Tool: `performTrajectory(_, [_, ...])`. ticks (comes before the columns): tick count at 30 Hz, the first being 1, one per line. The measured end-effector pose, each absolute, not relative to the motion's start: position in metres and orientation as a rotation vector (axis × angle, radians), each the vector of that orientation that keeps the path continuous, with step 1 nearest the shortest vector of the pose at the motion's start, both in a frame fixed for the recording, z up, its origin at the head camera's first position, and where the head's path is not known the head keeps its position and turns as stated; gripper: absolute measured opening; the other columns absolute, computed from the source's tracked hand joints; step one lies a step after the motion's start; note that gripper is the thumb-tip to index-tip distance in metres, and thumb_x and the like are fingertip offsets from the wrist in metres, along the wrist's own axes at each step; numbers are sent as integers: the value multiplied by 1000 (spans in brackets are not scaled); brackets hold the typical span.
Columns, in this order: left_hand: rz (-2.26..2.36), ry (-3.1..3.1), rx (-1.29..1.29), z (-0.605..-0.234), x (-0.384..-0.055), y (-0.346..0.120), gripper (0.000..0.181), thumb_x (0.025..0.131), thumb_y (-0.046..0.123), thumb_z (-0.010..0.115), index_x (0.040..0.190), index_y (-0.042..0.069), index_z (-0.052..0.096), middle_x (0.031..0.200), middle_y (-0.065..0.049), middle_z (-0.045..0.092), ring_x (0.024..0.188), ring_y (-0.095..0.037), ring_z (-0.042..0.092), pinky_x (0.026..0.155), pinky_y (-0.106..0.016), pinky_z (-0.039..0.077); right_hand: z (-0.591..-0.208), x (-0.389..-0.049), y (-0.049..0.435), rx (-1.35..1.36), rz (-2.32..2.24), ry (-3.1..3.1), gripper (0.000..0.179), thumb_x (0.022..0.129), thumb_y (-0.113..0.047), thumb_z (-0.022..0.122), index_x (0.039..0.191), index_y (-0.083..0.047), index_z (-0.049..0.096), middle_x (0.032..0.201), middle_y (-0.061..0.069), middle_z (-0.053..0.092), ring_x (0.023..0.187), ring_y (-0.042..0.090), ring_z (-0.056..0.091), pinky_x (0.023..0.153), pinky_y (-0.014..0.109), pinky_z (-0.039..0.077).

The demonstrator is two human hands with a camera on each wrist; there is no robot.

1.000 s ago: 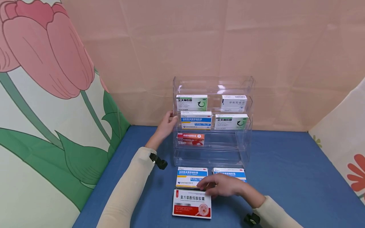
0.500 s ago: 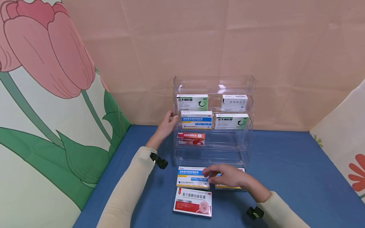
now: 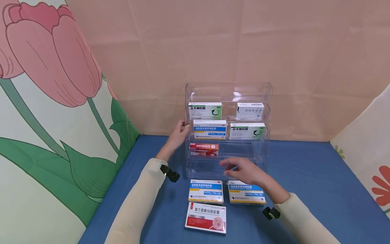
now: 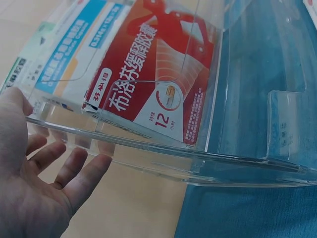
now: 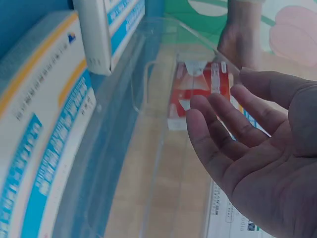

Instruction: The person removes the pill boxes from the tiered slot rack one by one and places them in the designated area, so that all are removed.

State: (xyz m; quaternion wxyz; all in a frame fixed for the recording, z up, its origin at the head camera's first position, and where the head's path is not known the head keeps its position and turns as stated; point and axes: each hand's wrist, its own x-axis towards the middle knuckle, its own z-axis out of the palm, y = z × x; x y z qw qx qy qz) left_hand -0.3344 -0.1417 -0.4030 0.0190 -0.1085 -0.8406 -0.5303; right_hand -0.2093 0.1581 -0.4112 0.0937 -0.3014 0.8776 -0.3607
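Clear plastic tiered rack [image 3: 237,149] stands upright on a blue tabletop [image 3: 304,176], its left side gripped by a person's left hand [image 3: 177,135], thumb at the front edge and the other fingers against the side panel. The right hand [image 3: 245,171] hangs before the lower tiers, its fingers loosely bent and holding nothing. In the rack's upper filled row, a white-and-green carton [image 3: 205,110] sits left of a white carton with grey lettering [image 3: 250,110]; one row down, a blue-and-white carton with a yellow stripe [image 3: 210,129] sits beside a second white-and-green carton [image 3: 246,131]. Lower left is a red carton [image 3: 204,150]. On the tabletop in front, two more blue-and-white cartons [image 3: 206,191] lie apart, side by side, with a red-and-white carton [image 3: 206,218] just before the left one. Behind hangs a pinkish-tan cloth backdrop [image 3: 213,40].
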Motion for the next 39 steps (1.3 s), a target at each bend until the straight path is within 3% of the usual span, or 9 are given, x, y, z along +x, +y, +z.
performTrajectory(19, [-1655,-2605,-331,-405,-335,-141,50,104,40,48,146,13,40,134,-14,52,109,-32,57,83,-44,53,-393,-239,149,-671,-1168,2826,46,95,-17,71,139,-11,60,134,11,64,110,27,66,91,46,56])
performTrajectory(30, [-1649,-2610,-335,-404,-335,-141,51,104,40,48,147,12,40,135,-14,52,115,-33,56,89,-49,52,-395,-252,136,-691,-1212,2843,44,94,-14,71,138,-10,61,137,12,61,111,30,66,91,45,56])
performTrajectory(39, [-1656,-2616,-326,-404,-335,-142,51,104,40,49,147,13,39,133,-15,52,111,-32,56,86,-46,53,-403,-258,127,-712,-1204,2859,41,95,-12,70,136,-6,62,137,14,61,113,32,65,92,44,55])
